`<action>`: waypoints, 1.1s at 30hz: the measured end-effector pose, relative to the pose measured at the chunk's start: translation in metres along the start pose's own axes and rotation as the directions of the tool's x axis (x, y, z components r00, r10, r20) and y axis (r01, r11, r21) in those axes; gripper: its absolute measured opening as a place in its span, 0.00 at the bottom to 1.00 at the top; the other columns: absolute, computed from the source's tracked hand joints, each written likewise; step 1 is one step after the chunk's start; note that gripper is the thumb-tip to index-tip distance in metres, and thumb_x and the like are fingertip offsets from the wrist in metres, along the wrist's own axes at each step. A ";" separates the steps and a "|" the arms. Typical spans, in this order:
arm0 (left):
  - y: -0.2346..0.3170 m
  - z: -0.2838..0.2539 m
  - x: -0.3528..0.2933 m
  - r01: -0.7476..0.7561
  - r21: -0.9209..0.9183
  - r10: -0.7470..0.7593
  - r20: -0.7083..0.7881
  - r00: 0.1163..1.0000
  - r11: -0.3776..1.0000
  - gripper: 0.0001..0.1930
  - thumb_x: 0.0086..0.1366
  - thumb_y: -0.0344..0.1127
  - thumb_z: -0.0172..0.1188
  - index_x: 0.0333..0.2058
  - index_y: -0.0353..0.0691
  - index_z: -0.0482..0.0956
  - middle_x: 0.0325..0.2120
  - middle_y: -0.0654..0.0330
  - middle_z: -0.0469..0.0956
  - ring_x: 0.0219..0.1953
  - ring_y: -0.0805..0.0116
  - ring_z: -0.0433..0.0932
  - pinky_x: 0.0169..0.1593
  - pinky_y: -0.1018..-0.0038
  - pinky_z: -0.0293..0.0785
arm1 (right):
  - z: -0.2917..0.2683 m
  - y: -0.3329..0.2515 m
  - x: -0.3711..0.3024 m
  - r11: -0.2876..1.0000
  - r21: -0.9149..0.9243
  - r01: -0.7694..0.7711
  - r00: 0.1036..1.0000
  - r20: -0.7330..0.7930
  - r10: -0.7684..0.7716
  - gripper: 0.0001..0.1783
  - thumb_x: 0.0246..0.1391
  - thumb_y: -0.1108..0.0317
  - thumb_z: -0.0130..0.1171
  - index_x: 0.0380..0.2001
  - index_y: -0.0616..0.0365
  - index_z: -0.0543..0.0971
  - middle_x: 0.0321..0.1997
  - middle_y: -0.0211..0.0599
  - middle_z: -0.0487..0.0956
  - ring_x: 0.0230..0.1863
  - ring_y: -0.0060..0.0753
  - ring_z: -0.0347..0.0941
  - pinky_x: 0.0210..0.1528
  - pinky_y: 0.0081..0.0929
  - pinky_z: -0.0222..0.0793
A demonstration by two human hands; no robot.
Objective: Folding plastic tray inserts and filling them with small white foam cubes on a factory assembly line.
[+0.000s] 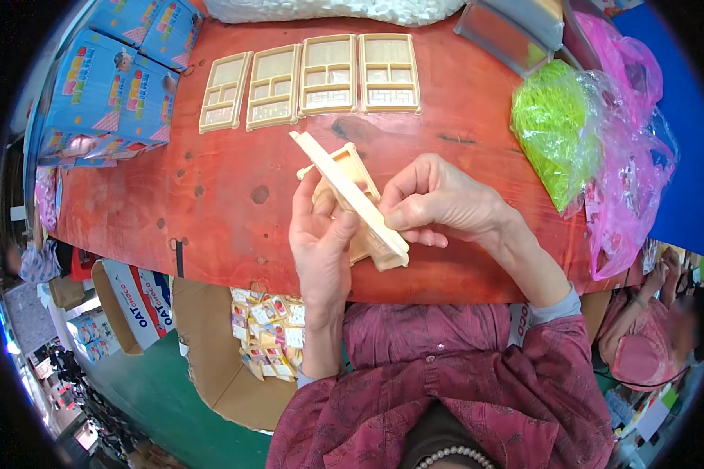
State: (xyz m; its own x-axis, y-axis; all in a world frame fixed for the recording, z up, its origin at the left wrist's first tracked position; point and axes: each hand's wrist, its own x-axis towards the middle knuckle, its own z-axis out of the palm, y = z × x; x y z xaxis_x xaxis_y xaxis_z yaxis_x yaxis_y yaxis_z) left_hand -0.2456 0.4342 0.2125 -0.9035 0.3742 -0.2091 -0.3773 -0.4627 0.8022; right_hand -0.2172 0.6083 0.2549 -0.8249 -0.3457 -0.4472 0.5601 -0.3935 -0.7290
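Observation:
A cream plastic compartment tray (350, 189), tilted and seen almost edge-on, is held over the near part of the table. My left hand (321, 242) grips it from the left, fingers behind it and thumb in front. My right hand (438, 199) is closed in a pinch at its right edge; whether something small is between those fingertips is hidden. Another cream plastic piece (356, 162) shows partly behind the held tray, and I cannot tell if the two are joined. Farther off, several cream compartment trays (328, 74) lie side by side in a row.
Blue printed boxes (102, 98) are stacked at the far left. On the right lie a bag of bright green shreds (551, 129) and a pink plastic bag (630, 195). Below the red table (235, 203), a cardboard box (211, 375) holds small packets. Another person (641, 344) sits at the right.

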 end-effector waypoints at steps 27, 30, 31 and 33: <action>0.058 -0.132 0.023 -0.108 0.393 0.233 -0.286 0.929 0.913 0.11 0.60 0.28 0.57 0.41 0.29 0.74 0.29 0.61 0.78 0.30 0.80 0.75 0.36 0.83 0.70 | 0.049 0.060 0.056 0.062 -0.925 0.375 0.786 0.282 -0.550 0.13 0.47 0.66 0.60 0.21 0.63 0.70 0.24 0.43 0.69 0.27 0.47 0.69 0.29 0.40 0.65; 0.064 -0.155 0.038 -0.079 0.493 0.237 -0.266 0.934 0.866 0.15 0.59 0.26 0.57 0.45 0.26 0.72 0.32 0.57 0.78 0.32 0.77 0.76 0.38 0.82 0.72 | 0.038 0.062 0.033 0.023 -0.941 0.338 0.839 0.289 -0.461 0.10 0.45 0.69 0.59 0.22 0.64 0.71 0.27 0.43 0.69 0.31 0.44 0.69 0.31 0.38 0.67; 0.066 -0.160 0.044 -0.080 0.492 0.238 -0.267 0.934 0.867 0.15 0.59 0.26 0.57 0.45 0.26 0.72 0.32 0.57 0.78 0.32 0.77 0.76 0.38 0.82 0.72 | 0.035 0.063 0.028 -0.015 -0.944 0.329 0.857 0.305 -0.415 0.07 0.43 0.72 0.58 0.24 0.65 0.73 0.29 0.44 0.70 0.34 0.42 0.69 0.31 0.36 0.68; 0.070 -0.168 0.054 -0.086 0.623 0.342 -0.304 0.889 0.777 0.16 0.59 0.26 0.57 0.45 0.25 0.72 0.32 0.57 0.78 0.32 0.76 0.75 0.38 0.82 0.72 | 0.034 0.065 0.021 -0.031 -0.937 0.347 0.843 0.327 -0.427 0.07 0.40 0.73 0.59 0.24 0.65 0.73 0.29 0.43 0.70 0.34 0.41 0.69 0.32 0.35 0.68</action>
State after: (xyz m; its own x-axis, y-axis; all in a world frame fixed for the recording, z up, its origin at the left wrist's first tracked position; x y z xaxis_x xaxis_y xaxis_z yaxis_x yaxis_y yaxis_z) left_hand -0.3544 0.2873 0.1636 -0.9942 -0.0695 -0.0815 -0.0888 0.1093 0.9900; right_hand -0.1957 0.5466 0.2150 -0.9098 -0.4021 0.1032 -0.3753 0.6906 -0.6182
